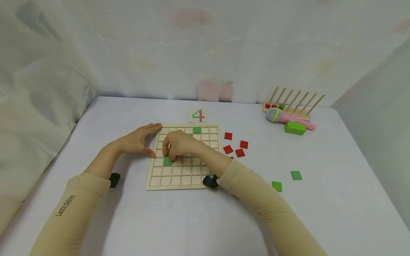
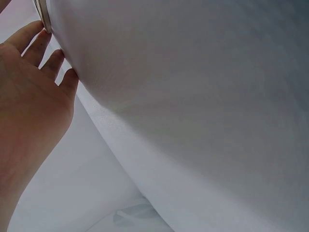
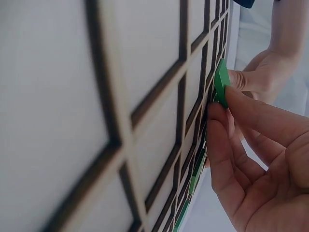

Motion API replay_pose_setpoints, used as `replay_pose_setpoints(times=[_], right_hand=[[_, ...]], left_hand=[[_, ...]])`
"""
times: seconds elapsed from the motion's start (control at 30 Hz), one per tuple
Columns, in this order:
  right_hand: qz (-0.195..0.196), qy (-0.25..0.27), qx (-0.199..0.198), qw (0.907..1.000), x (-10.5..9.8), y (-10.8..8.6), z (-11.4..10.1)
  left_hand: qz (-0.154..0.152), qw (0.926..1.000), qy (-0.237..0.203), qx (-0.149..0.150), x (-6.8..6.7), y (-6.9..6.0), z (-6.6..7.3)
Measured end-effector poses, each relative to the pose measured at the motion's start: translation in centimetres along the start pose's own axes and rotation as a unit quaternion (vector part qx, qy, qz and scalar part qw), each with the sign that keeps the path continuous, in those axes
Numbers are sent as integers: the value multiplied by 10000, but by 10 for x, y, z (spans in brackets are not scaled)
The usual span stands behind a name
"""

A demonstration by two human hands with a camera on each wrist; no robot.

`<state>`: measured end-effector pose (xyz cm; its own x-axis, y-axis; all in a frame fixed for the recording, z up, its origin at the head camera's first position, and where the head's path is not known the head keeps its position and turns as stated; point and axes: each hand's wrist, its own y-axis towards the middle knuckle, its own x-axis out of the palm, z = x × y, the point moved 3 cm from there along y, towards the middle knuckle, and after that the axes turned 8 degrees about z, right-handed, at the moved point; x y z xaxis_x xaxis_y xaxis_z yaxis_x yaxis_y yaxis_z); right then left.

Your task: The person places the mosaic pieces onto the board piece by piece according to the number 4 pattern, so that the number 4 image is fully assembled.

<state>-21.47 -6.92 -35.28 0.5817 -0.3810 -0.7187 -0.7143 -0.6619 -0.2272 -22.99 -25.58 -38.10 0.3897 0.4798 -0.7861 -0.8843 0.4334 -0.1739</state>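
Note:
My right hand (image 1: 180, 144) reaches over a wooden grid board (image 1: 182, 180). Its thumb and fingers pinch a green square tile (image 3: 221, 82), which looks tilted at a cell near the board's left side; the head view shows this tile (image 1: 167, 161) partly under the fingertips. My left hand (image 1: 137, 140) rests at the board's left edge, fingers at the upper corner and thumb lower down. In the left wrist view the fingers of this hand (image 2: 36, 96) are extended and touch the board's edge (image 2: 43, 17). Another green tile (image 1: 196, 130) lies in the top row.
A small pattern card (image 1: 198, 115) lies behind the board. Several red tiles (image 1: 228, 149) are scattered right of it, with two green tiles (image 1: 277, 186) farther right. A pink toy microphone (image 1: 291, 119), green block (image 1: 295, 128) and pegged wooden stand (image 1: 299, 113) occupy the back right.

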Motion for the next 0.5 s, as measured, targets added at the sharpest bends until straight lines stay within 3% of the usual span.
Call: replay_pose_setpoints(times=[0.5], right_hand=[[5, -153, -89, 9998, -4, 1, -1]], left_hand=[[-27, 10000, 15, -20, 0, -1, 0]])
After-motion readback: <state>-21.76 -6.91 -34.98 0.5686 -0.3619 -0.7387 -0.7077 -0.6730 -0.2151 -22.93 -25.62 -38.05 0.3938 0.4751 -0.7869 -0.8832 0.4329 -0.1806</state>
